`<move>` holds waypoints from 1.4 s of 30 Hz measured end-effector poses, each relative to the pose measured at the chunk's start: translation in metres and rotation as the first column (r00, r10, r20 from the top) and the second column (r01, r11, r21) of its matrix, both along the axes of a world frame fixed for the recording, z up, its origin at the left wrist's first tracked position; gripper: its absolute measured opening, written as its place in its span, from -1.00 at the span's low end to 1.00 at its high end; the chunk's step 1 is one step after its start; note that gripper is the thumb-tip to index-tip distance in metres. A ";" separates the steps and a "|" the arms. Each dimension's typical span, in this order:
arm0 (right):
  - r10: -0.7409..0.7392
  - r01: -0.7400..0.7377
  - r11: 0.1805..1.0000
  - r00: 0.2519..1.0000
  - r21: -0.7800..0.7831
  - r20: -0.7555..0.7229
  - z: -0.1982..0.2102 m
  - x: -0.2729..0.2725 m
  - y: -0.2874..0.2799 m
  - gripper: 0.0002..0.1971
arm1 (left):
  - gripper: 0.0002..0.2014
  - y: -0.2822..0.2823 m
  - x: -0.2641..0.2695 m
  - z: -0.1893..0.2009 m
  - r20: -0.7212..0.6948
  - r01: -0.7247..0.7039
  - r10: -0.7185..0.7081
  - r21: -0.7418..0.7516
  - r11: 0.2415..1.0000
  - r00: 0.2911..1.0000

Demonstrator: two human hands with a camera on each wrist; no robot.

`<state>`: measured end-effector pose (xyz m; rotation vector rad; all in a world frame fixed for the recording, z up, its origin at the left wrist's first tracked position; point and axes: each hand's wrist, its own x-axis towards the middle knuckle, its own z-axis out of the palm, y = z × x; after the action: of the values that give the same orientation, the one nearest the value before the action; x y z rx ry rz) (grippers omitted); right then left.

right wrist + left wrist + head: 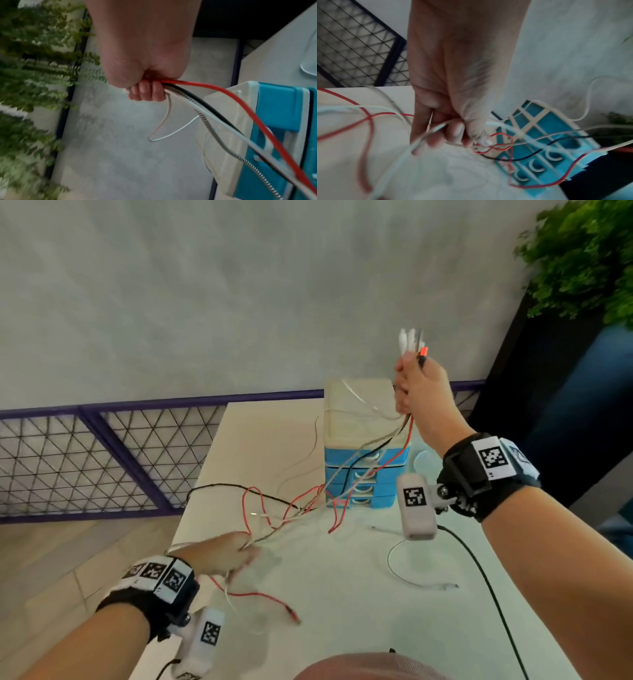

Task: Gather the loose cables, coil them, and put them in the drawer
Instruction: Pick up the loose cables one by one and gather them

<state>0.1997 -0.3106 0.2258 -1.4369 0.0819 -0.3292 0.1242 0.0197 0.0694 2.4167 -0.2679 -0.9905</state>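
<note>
My right hand [412, 385] is raised above the blue drawer unit [366, 470] and grips a bundle of cables [394, 436], red, black, white and braided, with their plugs [412, 342] sticking up from the fist. In the right wrist view the right hand [145, 92] is curled round these cables [214, 108]. The cables run down across the drawer fronts to my left hand [239, 549], low over the table. The left wrist view shows the left hand [453, 135] curled round red and white cable strands [488, 147]. All drawers look closed.
A loose white cable [411, 577] and a black cord [479, 577] lie on the white table [342, 611] to the right. A red cable end [291, 614] trails near the front. A purple mesh railing [102, 457] stands left, a plant [582, 258] at the far right.
</note>
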 end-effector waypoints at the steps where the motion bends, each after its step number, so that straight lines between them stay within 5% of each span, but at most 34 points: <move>1: 0.022 -0.026 0.995 0.999 -0.099 -0.040 -0.002 -0.001 0.005 -0.68 | -0.71 -0.007 0.006 0.007 0.082 -0.041 0.043 -0.025 0.999 0.996; 3: 0.105 -0.146 0.912 0.987 -0.383 -0.125 -0.006 -0.008 0.020 -0.66 | -0.69 -0.028 0.017 0.030 0.257 -0.075 0.094 -0.081 0.994 0.962; 5: 0.238 -0.336 0.674 0.942 -0.658 -0.237 -0.011 -0.020 0.037 -0.56 | -0.67 -0.053 0.026 0.057 0.392 -0.024 0.100 -0.192 0.981 0.914; 7: 0.340 -0.492 0.453 0.866 -0.743 -0.367 -0.018 -0.032 0.051 -0.50 | -0.75 -0.075 0.032 0.082 0.512 0.020 0.141 -0.296 0.955 0.848; 8: 0.373 -0.555 0.419 0.827 -0.719 -0.421 -0.022 -0.037 0.056 -0.49 | -0.76 -0.083 0.034 0.092 0.554 0.013 0.193 -0.346 0.938 0.810; 11: 0.433 -0.643 0.447 0.764 -0.622 -0.478 -0.027 -0.045 0.058 -0.57 | -0.75 -0.095 0.040 0.109 0.553 -0.011 0.320 -0.489 0.872 0.769; 17: 0.181 -0.376 0.681 0.918 -0.629 -0.352 -0.022 -0.026 0.030 -0.61 | -0.62 -0.059 0.040 0.088 0.180 -0.141 0.288 -0.562 0.815 0.941; 20: 0.083 -0.268 0.735 0.947 -0.623 -0.310 -0.020 -0.019 0.011 -0.62 | -0.62 -0.026 0.038 0.068 0.072 -0.157 0.217 -0.480 0.863 0.973; 26: 0.102 -0.318 0.577 0.942 -0.752 -0.320 -0.026 -0.020 0.019 -0.64 | -0.60 -0.004 0.059 0.061 -0.095 -0.085 0.084 -0.006 0.996 0.992; 28: 0.021 -0.226 0.623 0.962 -0.749 -0.273 -0.027 -0.016 0.016 -0.64 | -0.51 -0.002 0.064 0.071 -0.134 -0.139 0.140 0.016 0.990 0.981; 31: -0.085 -0.078 0.734 0.975 -0.675 -0.205 -0.024 -0.011 0.000 -0.64 | -0.49 0.006 0.066 0.073 -0.092 -0.190 0.182 -0.083 0.978 0.979; 35: -0.007 -0.157 0.731 0.971 -0.664 -0.237 -0.022 -0.014 0.002 -0.63 | -0.54 0.012 0.068 0.066 0.144 -0.252 0.253 -0.021 0.967 0.957; 38: 0.021 -0.215 0.621 0.966 -0.754 -0.259 -0.027 -0.017 0.012 -0.63 | -0.58 0.012 0.078 0.084 0.496 -0.356 0.285 0.052 0.933 0.820; 42: -0.017 -0.216 0.519 0.965 -0.827 -0.262 -0.034 -0.016 0.013 -0.63 | -0.67 0.002 0.085 0.135 0.686 -0.424 0.420 -0.177 0.888 0.594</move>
<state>0.1839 -0.2976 0.1919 -2.4810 0.0254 -0.0703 0.2089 0.0215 0.2040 2.5776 0.0681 0.2039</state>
